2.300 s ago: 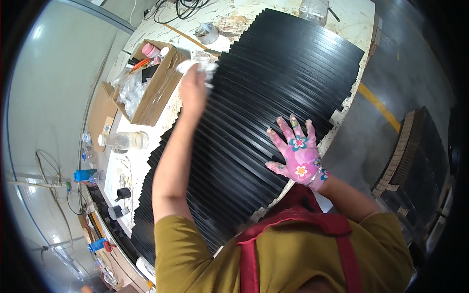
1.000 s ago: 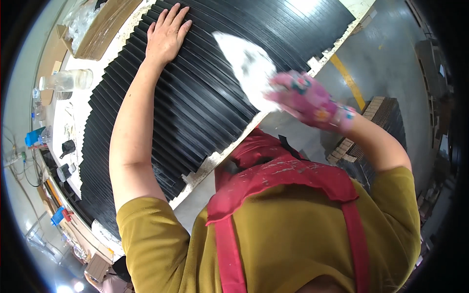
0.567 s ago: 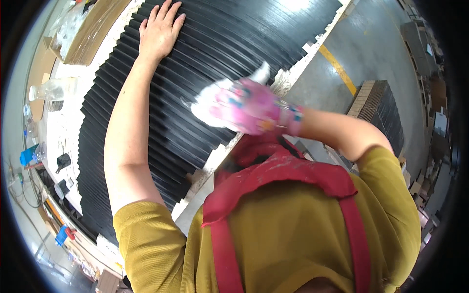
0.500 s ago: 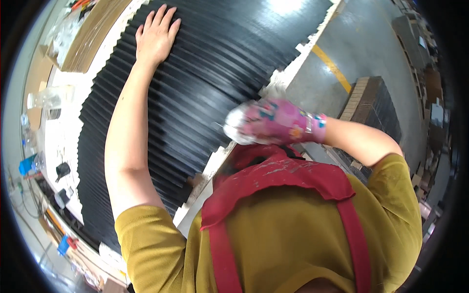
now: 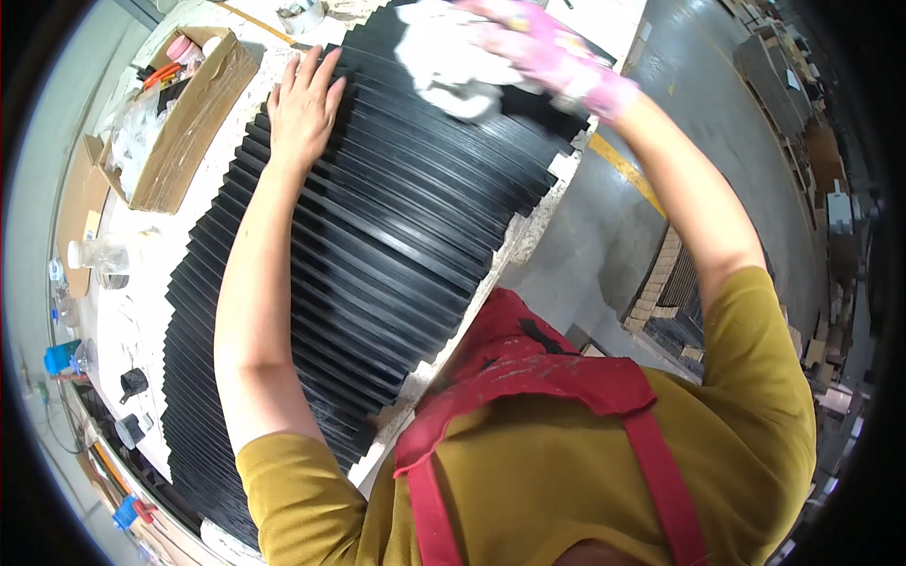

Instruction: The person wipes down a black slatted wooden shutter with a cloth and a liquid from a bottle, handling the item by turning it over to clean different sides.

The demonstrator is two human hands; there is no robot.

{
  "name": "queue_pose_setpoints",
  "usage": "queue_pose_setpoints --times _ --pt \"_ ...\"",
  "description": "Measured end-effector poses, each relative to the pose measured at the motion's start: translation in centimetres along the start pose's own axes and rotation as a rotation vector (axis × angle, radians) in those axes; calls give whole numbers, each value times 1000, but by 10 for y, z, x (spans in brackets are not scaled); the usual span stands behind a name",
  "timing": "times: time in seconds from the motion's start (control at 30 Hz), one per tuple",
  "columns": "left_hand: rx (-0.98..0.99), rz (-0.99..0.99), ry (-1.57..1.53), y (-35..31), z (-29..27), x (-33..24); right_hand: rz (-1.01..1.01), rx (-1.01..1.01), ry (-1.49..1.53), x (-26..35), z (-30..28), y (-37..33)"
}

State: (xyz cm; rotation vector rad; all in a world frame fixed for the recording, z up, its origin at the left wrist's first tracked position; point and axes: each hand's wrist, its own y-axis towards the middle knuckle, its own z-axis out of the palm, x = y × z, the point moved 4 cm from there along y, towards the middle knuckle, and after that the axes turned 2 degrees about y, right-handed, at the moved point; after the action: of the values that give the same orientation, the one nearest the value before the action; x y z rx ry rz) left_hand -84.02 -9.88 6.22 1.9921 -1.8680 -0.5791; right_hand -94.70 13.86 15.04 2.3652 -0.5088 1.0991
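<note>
Long black ridged strips (image 5: pixel 377 255) lie side by side across the white worktable (image 5: pixel 521 236), their ends stepped along both sides. My bare left hand (image 5: pixel 304 118) rests on their far left end with its fingers spread, holding nothing. At the far right end, my right hand (image 5: pixel 543 52) wears a pink patterned glove, somewhat blurred. It is closed on a crumpled white cloth (image 5: pixel 453 61), which is pressed against the top of the strips. The folds of the cloth partly hide the gloved fingertips.
Along the left edge stand an open cardboard box (image 5: pixel 212 123) of plastic bags and small items, a clear jar (image 5: pixel 104 257) and a small black cup (image 5: pixel 133 382). On the floor to the right are a stack of dark boards (image 5: pixel 675 302) and a yellow line (image 5: pixel 628 174).
My right hand has swept with the white cloth from the strips' near right edge to their far end. My left hand stays spread on the strips; the view has shifted somewhat.
</note>
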Motion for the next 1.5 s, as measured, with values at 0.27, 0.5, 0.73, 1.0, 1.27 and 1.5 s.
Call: queue_pose_setpoints --times 0.27,0.5,0.73,1.0,1.27,1.5 --pt "271 -53 87 0 43 16 -570 116 -952 -45 126 -83" --pt "269 -69 53 9 41 4 349 1135 -127 -13 -6 -152" --pt "296 -117 57 3 36 7 419 233 260 -30 -72 -97" --pt "135 -477 -1566 -6 -23 -156 393 13 642 -5 10 -72" --pt "120 -93 -392 -3 -53 -91 121 -1 -426 -15 35 -81" --pt "264 -15 -209 -17 -9 -75 116 111 -722 -27 78 -100"
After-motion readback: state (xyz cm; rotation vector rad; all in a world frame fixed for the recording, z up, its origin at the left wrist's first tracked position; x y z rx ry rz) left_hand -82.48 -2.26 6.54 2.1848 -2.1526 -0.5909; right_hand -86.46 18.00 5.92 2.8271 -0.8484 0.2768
